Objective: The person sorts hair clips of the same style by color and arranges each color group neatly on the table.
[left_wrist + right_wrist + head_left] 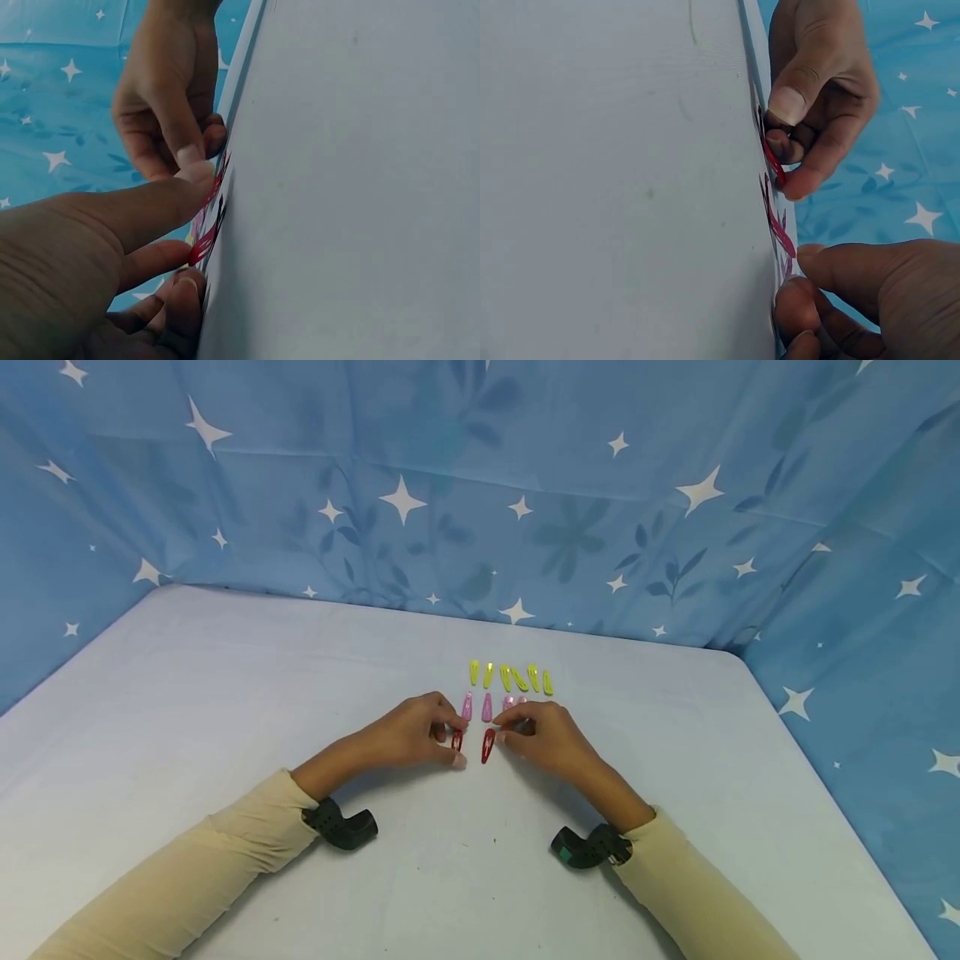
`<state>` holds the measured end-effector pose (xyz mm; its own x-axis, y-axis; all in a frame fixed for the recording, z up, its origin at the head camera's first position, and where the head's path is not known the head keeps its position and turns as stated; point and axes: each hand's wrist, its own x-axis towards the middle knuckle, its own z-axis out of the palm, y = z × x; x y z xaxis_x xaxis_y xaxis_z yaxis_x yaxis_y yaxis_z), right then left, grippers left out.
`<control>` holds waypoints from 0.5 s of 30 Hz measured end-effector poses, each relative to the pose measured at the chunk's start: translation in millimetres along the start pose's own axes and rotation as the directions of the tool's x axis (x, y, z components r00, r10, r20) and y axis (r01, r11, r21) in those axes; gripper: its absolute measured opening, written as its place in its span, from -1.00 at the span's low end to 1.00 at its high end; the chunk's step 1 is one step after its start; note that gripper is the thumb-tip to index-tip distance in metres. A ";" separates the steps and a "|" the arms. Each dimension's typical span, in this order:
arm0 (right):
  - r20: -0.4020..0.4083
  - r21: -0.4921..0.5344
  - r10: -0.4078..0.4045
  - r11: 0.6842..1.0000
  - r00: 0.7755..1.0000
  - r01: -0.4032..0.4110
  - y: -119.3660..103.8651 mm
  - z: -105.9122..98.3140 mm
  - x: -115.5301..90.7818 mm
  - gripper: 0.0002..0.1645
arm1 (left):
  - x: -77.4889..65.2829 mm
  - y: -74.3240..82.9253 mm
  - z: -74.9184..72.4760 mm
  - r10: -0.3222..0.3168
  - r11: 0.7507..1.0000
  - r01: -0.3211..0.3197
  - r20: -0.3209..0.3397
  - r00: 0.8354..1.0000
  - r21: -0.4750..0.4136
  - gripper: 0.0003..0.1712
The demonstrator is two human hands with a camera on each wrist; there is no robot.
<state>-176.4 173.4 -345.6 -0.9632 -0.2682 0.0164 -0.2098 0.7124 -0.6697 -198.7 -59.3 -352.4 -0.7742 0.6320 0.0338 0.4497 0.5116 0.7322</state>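
My left hand (412, 731) has its thumb and forefinger at the two ends of a small red snap hair clip (457, 741), pinching it lengthwise at the tabletop. A second red hair clip (488, 745) lies just to the right, its narrow end toward me. Beside that one is my right hand (547, 735), thumb and fingertips slightly apart with nothing between them. In the right wrist view its thumb tip comes right up to the end of the second clip (780, 231). Behind the red clips is a row of pink hair clips (487, 707), partly hidden by the right hand.
Farther back, several yellow hair clips (489, 675) lie in a row on the white-covered table (300, 668). A blue curtain (450, 552) with white stars hangs behind the table edge. Black camera mounts (341, 827) are strapped on both wrists.
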 end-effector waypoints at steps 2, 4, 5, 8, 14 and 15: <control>0.000 0.009 0.009 1.000 1.000 -0.009 1.5 -2.0 -2.8 -0.78 | 0.1 -0.1 -0.6 -0.009 1.000 0.009 0.017 1.000 0.007 -0.47; -0.002 0.020 0.012 1.000 1.000 -0.012 3.1 -4.4 -5.2 -0.78 | 0.1 -0.2 -1.2 -0.010 1.000 0.010 0.026 1.000 0.013 -0.47; -0.006 0.024 0.017 1.000 1.000 -0.017 3.7 -5.5 -6.3 -0.77 | 0.2 -0.5 -1.4 -0.010 1.000 0.010 0.028 1.000 0.014 -0.47; -0.016 0.029 0.021 0.999 1.000 -0.021 5.9 -8.4 -8.8 -0.77 | 0.1 -1.1 -1.5 -0.002 1.000 0.002 0.030 1.000 0.012 -0.47; -0.025 0.049 0.021 0.999 0.999 -0.020 11.1 -12.3 -12.3 -0.81 | -0.5 -3.4 -0.5 0.060 0.998 -0.060 0.000 0.998 0.013 -0.50; -0.027 0.052 0.024 0.998 0.999 -0.022 11.8 -13.3 -12.9 -0.81 | -0.4 -3.7 -0.3 0.069 0.998 -0.069 -0.013 0.998 0.009 -0.52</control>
<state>-168.7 193.9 -343.9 -0.9721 -0.2338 0.0202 -0.1791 0.6838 -0.7074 -200.1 -61.6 -355.0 -0.7471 0.6582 0.0930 0.5058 0.4721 0.7220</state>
